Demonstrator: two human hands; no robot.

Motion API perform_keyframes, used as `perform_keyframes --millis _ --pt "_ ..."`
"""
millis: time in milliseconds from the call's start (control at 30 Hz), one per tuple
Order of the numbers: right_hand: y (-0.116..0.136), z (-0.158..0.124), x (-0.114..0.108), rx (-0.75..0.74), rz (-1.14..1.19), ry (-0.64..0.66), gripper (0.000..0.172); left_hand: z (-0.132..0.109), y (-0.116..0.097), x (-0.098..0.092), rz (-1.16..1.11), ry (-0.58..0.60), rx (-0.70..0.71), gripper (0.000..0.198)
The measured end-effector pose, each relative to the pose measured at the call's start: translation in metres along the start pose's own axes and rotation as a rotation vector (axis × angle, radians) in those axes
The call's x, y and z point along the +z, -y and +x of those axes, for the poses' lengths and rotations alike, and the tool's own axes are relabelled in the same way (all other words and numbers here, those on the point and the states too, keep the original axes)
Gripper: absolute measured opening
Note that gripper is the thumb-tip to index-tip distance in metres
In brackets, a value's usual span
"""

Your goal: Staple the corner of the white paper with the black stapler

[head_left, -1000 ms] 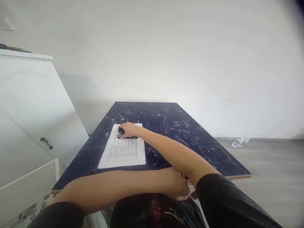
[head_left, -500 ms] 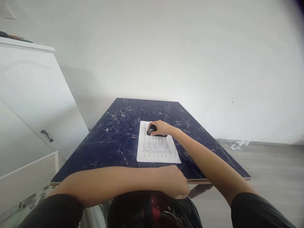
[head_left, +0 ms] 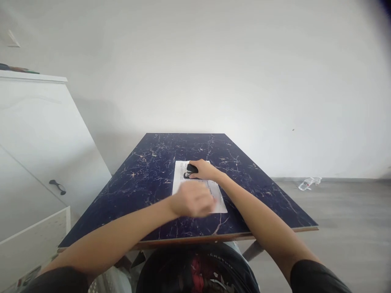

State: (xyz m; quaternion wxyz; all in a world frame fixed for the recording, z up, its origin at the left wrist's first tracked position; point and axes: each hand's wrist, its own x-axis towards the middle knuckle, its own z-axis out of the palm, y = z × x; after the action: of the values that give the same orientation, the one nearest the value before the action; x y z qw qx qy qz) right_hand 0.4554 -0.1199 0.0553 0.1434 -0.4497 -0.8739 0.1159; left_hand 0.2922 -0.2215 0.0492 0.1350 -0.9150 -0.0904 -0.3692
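On the dark blue marbled table (head_left: 122,191) lies a sheet of white printed paper (head_left: 180,183). My right hand (head_left: 205,169) grips a black stapler (head_left: 192,168) over the upper part of the sheet. The stapler's front end points left, and my palm and fingers cover its rear. Between the stapler and my body, my left hand (head_left: 194,199) is above the lower part of the paper, hiding much of the print. It is blurred by motion, with the fingers curled in and nothing visible in them.
A white cabinet (head_left: 36,134) with a dark handle (head_left: 57,187) stands on the left. Behind the table rises a pale wall (head_left: 198,73). A crumpled clear plastic item (head_left: 308,183) lies on the grey floor at the right.
My left hand has moved from the table's near edge forward over the paper. My right hand stays on the stapler. The view has shifted slightly.
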Motion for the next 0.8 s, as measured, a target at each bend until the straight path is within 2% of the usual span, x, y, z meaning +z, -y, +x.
perform_keyframes --millis 67,133,167,233,300,433,533,667,800 --pt "-0.005 0.000 -0.005 -0.001 0.039 -0.054 0.018 -0.004 0.039 -0.006 0.086 -0.124 -0.295 0.045" --pt "-0.015 -0.001 -0.016 0.027 0.106 -0.131 0.020 -0.010 0.077 -0.008 0.187 -0.168 -0.595 0.040" --pt "-0.021 -0.004 -0.024 0.057 0.135 -0.169 0.023 -0.015 0.093 -0.007 0.216 -0.137 -0.700 0.035" --pt "-0.039 -0.011 -0.039 0.132 0.140 -0.231 0.025 -0.027 0.121 -0.001 0.202 0.034 -0.787 0.025" --pt "-0.061 -0.020 -0.052 0.207 0.064 -0.271 0.023 -0.041 0.138 0.009 0.133 0.215 -0.843 0.039" --pt "-0.108 -0.037 -0.060 0.296 -0.077 -0.238 0.020 -0.056 0.150 0.029 0.011 0.461 -0.966 0.066" --pt "-0.134 -0.044 -0.054 0.309 -0.121 -0.182 0.023 -0.059 0.149 0.037 -0.007 0.521 -0.973 0.065" --pt "-0.144 -0.044 -0.047 0.310 -0.160 -0.135 0.027 -0.060 0.149 0.039 0.008 0.463 -0.909 0.049" --pt "-0.138 -0.039 -0.043 0.265 -0.162 -0.121 0.023 -0.061 0.149 0.036 -0.061 0.300 -0.901 0.043"
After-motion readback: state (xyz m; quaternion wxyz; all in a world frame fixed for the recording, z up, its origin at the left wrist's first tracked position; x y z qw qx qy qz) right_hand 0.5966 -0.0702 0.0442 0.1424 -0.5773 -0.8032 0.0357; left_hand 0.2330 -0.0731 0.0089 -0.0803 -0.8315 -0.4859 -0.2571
